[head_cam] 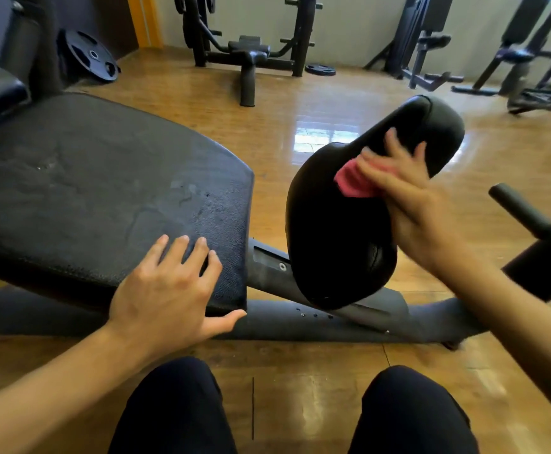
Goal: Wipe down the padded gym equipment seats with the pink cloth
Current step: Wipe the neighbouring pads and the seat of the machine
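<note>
Hiding most of the pink cloth (354,181), blurred right hand (408,191).

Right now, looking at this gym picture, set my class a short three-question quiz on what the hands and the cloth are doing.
1. True or false: the left hand holds the pink cloth.
2. Which pad is being wiped: A) the flat bench pad, B) the tilted seat pad?
3. Fill in: the right hand presses the cloth against the ____.

Key: 1 false; it rests open on the flat bench pad. 2 B. 3 tilted seat pad.
</note>
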### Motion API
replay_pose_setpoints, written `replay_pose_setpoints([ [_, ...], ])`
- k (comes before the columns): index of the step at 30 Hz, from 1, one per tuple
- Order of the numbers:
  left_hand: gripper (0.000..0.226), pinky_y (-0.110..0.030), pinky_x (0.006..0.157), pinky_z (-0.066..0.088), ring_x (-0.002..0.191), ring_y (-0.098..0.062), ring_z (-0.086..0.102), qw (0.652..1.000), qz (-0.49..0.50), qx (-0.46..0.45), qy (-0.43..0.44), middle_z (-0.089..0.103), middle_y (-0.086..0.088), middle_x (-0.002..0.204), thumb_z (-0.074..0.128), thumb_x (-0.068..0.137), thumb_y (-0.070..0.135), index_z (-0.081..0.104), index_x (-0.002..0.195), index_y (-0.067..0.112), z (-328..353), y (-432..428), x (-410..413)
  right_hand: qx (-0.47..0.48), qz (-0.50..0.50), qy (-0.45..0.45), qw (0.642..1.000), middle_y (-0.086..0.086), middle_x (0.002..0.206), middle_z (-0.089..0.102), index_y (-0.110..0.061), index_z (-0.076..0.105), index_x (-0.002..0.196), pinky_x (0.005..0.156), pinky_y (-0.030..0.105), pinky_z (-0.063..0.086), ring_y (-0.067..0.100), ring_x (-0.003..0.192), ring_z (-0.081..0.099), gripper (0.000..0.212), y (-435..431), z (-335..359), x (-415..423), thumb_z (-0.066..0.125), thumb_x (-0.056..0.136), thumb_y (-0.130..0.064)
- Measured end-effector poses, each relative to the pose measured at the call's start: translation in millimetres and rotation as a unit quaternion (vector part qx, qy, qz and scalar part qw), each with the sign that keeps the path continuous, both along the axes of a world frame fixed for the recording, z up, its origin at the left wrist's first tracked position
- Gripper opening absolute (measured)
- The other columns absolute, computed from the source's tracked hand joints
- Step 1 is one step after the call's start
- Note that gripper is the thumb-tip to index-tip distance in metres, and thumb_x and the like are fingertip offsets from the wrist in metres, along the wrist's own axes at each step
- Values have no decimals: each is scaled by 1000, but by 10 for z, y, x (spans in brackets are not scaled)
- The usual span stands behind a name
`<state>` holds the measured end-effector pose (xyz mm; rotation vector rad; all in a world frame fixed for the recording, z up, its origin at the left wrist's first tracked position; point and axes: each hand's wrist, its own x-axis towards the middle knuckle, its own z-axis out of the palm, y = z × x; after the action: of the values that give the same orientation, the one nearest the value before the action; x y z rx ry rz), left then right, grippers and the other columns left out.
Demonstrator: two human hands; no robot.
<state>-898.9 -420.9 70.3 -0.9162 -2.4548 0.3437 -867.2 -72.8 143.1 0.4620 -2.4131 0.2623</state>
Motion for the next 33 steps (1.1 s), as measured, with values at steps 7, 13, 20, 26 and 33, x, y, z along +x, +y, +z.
replay_pose_setpoints([
  [7,89,-59,100,51,112,-45,64,1000,0,-5,2,68,-26,124,52,84,79,71,115,-3,-17,5,-17,149,98,-45,983,0,140,61,-15,65,134,118,52,31,21,138,50,44,-171,-286,461,30,109,-19],
  [13,89,-58,100,52,110,-44,65,1000,-1,-10,7,68,-26,124,50,85,79,72,114,-2,16,7,-4,360,110,-93,922,0,123,69,-21,68,129,116,45,37,22,124,62,41,-511,-471,313,71,88,-21],
  [20,89,-57,101,51,111,-44,65,1000,-4,-5,18,68,-26,125,50,86,79,71,115,-2,-5,-16,-9,452,107,-66,883,-4,155,47,-33,54,144,116,73,4,38,151,26,54,-241,-243,485,69,92,-30],
  [26,90,-56,101,51,110,-44,64,1000,-3,0,17,68,-26,124,50,85,80,71,114,-2,-10,-11,-16,462,13,-176,869,3,157,43,-30,54,142,119,68,-1,37,145,35,51,-766,-332,337,65,93,-29],
  [33,91,-55,102,51,113,-43,65,1000,1,-19,19,68,-25,125,47,85,82,71,117,0,9,-33,-9,457,-34,-204,865,14,156,36,-13,34,154,112,52,26,38,137,33,55,-946,-406,298,42,102,-30],
])
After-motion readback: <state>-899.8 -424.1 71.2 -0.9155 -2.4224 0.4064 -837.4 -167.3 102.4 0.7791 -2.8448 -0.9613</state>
